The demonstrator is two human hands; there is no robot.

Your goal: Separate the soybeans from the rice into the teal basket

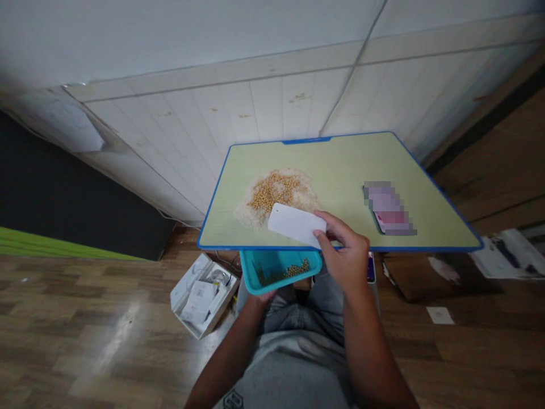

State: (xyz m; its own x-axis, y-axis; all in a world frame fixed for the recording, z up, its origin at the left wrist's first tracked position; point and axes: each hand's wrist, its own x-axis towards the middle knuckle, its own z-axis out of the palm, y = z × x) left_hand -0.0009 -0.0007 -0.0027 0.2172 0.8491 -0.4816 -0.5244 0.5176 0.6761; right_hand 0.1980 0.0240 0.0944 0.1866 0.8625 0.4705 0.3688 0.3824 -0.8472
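Observation:
My right hand (pixel 347 253) pinches one end of a white plastic card (pixel 293 222) between thumb and fingers. The card's far end reaches the near side of a pile of yellow soybeans (pixel 269 193) and white rice (pixel 309 199) on the small table (pixel 340 165). Just below the table's front edge, my left hand (pixel 264 296) holds a teal plastic basket (pixel 252 284) from underneath. Most of that hand is hidden by the basket. Inside the basket lie loose soybeans (pixel 298 268), mainly toward its right side.
A phone (pixel 389 210) with a blurred-out screen lies on the table's right part. An open white box (pixel 204 298) with papers and a cable stands on the wooden floor to the left. The white panelled wall (pixel 264 105) rises behind the table.

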